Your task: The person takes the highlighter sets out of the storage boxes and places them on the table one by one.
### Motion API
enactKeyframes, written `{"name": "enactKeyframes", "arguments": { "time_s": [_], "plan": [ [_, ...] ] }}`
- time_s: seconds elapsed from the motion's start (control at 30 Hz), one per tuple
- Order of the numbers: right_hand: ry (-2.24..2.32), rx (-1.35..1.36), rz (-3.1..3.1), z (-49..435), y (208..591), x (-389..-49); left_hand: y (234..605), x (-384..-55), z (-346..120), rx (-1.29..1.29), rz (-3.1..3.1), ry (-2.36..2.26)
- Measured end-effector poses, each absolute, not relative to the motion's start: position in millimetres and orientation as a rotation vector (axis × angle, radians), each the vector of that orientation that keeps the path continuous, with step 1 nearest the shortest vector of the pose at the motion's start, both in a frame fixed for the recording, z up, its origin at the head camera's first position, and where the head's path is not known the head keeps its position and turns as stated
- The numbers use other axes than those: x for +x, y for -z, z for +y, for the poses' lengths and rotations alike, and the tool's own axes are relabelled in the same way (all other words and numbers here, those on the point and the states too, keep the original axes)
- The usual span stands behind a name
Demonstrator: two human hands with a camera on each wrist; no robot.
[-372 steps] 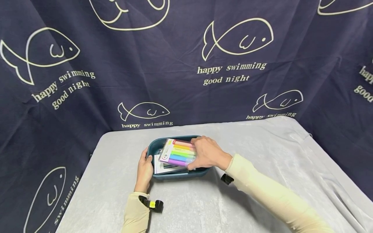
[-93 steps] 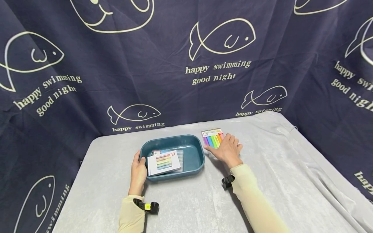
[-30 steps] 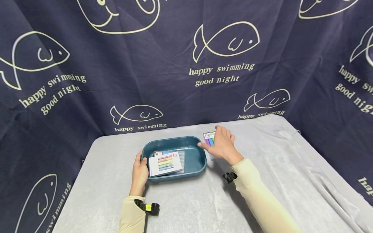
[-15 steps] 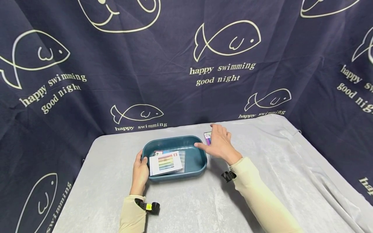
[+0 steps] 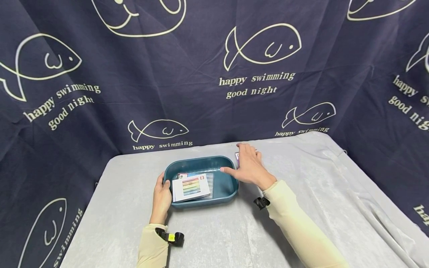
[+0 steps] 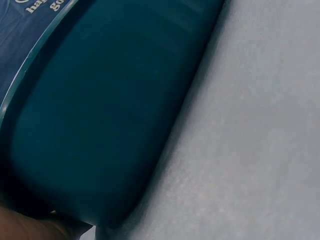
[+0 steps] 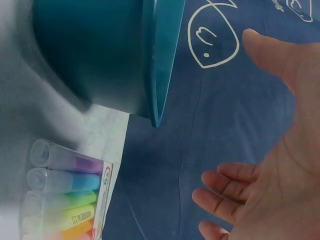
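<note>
A dark teal plastic bin [image 5: 205,203] stands on the table. My left hand [image 5: 161,199] grips its left end, thumb over the rim; the left wrist view shows mostly the bin's outer wall [image 6: 100,115]. In the bin lies a white flat pack [image 5: 191,187] with a rainbow-striped picture, on top of a clear packet [image 5: 210,181]. My right hand [image 5: 249,167] hovers by the bin's right end, fingers spread and holding nothing. Below it, a pack of pastel highlighters [image 7: 62,190] rests on the table, largely hidden by the hand in the head view.
Light grey cloth covers the table [image 5: 214,238], with wrinkles [image 5: 378,219] at the right. A navy curtain [image 5: 207,93] with fish drawings hangs behind and at both sides.
Since the oldest frame, the highlighter pack has gone from my right hand over the bin to the table. Lately my right hand has let go of it and moved left toward the bin.
</note>
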State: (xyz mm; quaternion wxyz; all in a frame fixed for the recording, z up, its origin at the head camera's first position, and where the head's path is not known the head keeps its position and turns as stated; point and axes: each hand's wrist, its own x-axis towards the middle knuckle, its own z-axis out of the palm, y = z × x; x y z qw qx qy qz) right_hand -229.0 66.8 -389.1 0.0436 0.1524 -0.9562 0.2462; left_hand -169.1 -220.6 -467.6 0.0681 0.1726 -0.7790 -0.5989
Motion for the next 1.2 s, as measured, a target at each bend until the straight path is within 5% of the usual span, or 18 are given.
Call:
{"name": "enactKeyframes", "arguments": {
  "time_s": [1.2],
  "plan": [
    [-0.745,0.835,-2.935,50.2,399.4,-227.0,467.1,-169.7,-219.9,0.532,-2.331,1.824]
  ]
}}
